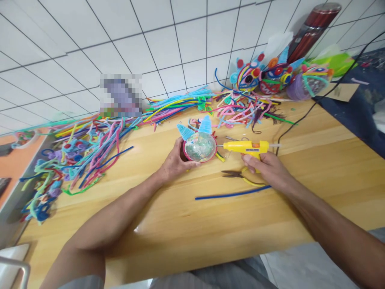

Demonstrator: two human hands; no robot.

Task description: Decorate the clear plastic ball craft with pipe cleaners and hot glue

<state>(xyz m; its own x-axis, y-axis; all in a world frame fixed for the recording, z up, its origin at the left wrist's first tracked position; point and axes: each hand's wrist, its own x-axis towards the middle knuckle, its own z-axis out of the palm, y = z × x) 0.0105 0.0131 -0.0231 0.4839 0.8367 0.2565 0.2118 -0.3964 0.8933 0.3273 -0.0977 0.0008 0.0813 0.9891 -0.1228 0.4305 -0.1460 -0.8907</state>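
My left hand (175, 162) is closed around the side of a clear rounded plastic container (201, 147). Two light blue pipe-cleaner ears (205, 125) stand up from its far side, and a red band runs round its edge. In my right hand (267, 166) is a yellow hot glue gun (246, 147), its nozzle pointing left at the container's right edge; I cannot tell whether it touches. Yellow-handled scissors (234, 174) lie just below the glue gun, partly hidden by my right hand. A dark blue pipe cleaner (231, 193) lies on the table nearer to me.
Bundles of coloured pipe cleaners (99, 148) spread across the left and back of the wooden table (168, 241). Decorated containers (248, 76) and a red flask (315, 30) stand at the back right by the tiled wall. A black cord (315, 102) crosses the right side.
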